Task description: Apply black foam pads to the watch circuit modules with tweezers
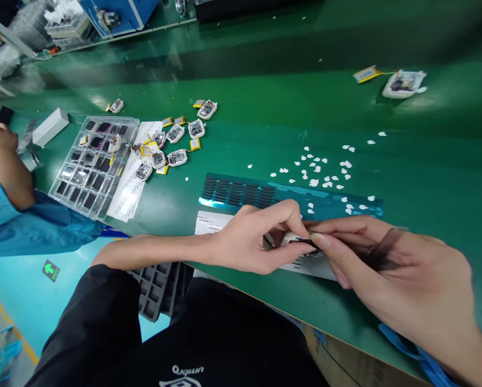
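A: What do the two hands have between them?

B: One small white device (295, 240), mostly hidden. The left hand (249, 242) pinches it, thumb under and forefinger over, so those fingers are narrow and closed on it. The right hand (390, 269) meets it from the other side, its fingertips (319, 242) pressed against the same piece, with something dark and thin at that spot. I cannot tell what the dark thing is.

A: And what lies under the fingers?

B: A white printed sheet (208, 221) on the green bench (265, 145), touching the left thumb's side. Just beyond the knuckles lies one blue backing strip (241, 192) carrying rows of dark pads, too small to count surely.

A: Further out?

B: Past the strip, beyond the right fingertips, a scatter of white peeled bits (317, 172), several dozen at a guess, too many and too tiny for a firm count. Far off beyond the left hand, a cluster of small white devices with yellow cells (176, 142), roughly ten. Beside them stands one clear compartment tray (93, 164) of dark squares, with one long paper slip (132, 177) against it. Far beyond the right hand sits one more device (404, 83), its yellow cell alongside.

A: Anyone else?

B: One other person's forearm in a blue sleeve (7, 177), well to the left of the left hand.
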Available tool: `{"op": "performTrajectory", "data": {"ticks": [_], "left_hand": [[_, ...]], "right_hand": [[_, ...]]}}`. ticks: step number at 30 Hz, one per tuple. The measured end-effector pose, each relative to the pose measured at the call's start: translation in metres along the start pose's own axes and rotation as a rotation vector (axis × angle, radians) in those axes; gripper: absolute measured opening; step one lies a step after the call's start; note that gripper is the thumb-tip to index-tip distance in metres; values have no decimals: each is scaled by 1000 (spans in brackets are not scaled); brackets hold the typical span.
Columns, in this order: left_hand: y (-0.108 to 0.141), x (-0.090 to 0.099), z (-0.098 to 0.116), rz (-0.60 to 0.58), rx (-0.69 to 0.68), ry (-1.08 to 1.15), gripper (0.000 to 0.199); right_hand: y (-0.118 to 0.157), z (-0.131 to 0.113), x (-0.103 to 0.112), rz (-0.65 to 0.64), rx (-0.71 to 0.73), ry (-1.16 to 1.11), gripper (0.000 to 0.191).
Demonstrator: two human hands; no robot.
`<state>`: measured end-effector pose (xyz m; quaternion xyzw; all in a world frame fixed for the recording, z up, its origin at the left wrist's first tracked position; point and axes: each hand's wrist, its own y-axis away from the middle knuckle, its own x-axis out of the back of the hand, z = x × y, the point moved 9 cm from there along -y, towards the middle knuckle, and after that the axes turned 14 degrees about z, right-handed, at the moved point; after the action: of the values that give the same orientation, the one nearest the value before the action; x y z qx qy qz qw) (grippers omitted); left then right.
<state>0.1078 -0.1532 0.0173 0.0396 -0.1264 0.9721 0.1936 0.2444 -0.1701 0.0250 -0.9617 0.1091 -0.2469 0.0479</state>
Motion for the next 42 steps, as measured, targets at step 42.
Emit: {"op": "performTrajectory", "data": {"ticks": [42], "left_hand": [[-2,4,-37,133,248,82,20]], "right_hand": [[-36,38,-7,-215,-30,-13,60]]}}
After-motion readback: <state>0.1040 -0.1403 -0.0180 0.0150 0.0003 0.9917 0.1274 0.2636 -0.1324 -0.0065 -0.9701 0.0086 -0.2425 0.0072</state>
